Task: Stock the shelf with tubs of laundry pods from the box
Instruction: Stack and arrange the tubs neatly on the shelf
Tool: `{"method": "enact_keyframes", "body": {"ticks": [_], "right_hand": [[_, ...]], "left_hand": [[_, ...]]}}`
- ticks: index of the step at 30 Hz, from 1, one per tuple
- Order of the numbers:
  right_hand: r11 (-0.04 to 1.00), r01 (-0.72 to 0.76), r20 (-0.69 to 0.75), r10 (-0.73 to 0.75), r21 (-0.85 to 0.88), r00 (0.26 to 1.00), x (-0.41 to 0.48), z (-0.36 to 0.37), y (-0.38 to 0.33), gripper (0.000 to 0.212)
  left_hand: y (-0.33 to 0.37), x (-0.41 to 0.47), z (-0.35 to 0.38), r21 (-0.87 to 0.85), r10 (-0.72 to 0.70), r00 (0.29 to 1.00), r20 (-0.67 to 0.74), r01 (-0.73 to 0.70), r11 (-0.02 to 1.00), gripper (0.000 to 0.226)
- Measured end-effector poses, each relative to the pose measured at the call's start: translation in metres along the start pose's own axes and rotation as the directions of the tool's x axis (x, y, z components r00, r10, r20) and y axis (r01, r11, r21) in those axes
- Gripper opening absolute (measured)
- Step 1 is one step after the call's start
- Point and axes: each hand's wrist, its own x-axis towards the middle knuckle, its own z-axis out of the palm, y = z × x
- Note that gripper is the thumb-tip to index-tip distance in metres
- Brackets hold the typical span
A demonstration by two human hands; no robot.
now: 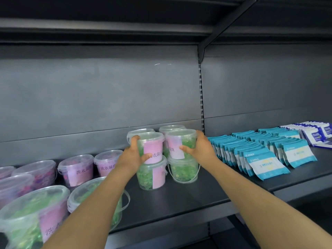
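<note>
Two tubs of green pods are gripped, one per hand, on the top tier of a two-high stack on the shelf. The left hand is wrapped round the upper left tub, with the thumb across the pink label and the fingers curled on its left side. The right hand is curled round the upper right tub, thumb on the front, fingers round its right side. Both appear seated on the lower tubs. The two upper ones are just beside each other. Two rear tubs are seen behind the stack, near the back panel. Bare shelf lies open in front of the stack up to the front edge. To the right, teal sachets are lined in rows just beside the right hand. To the left, purple tubs are set near the stack. Front green tubs sit at the edge, partly covered by the left forearm. Tall open room is seen above the stack.
</note>
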Motion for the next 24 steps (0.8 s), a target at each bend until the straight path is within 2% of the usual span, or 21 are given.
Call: {"method": "enact_keyframes", "body": {"ticks": [3, 5, 8, 12, 16, 19, 24], "right_hand": [[0.969, -0.009, 0.062, 0.025, -0.248, 0.998, 0.002, -0.013, -0.012, 0.081], [0.921, 0.049, 0.123, -0.001, -0.386, 0.992, 0.001, -0.023, -0.021, 0.079], [0.855, 0.158, 0.199, -0.066, -0.494, 0.978, -0.002, -0.036, -0.032, 0.067], [0.765, 0.315, 0.322, -0.148, -0.562, 0.935, -0.012, -0.043, -0.049, 0.058], [0.674, 0.435, 0.437, -0.182, -0.597, 0.881, -0.025, -0.043, -0.07, 0.049], [0.643, 0.482, 0.468, -0.211, -0.596, 0.858, -0.035, -0.042, -0.09, 0.046], [0.605, 0.538, 0.529, -0.215, -0.587, 0.821, -0.052, -0.022, -0.126, 0.052]], "left_hand": [[0.001, 0.002, -0.01, 0.101, 0.019, 0.999, 0.036, -0.022, 0.995, 0.064], [0.0, 0.002, -0.018, 0.18, 0.041, 0.998, 0.053, -0.05, 0.982, 0.061], [-0.002, -0.003, -0.032, 0.271, 0.065, 0.991, 0.116, -0.094, 0.958, 0.061], [-0.007, -0.017, -0.052, 0.382, 0.098, 0.985, 0.142, -0.146, 0.912, 0.059], [-0.016, -0.036, -0.082, 0.545, 0.094, 0.988, 0.123, -0.146, 0.826, 0.041], [-0.026, -0.051, -0.114, 0.625, 0.101, 0.988, 0.115, -0.15, 0.766, 0.033], [-0.059, -0.084, -0.171, 0.669, 0.082, 0.993, 0.09, -0.121, 0.734, 0.031]]}}
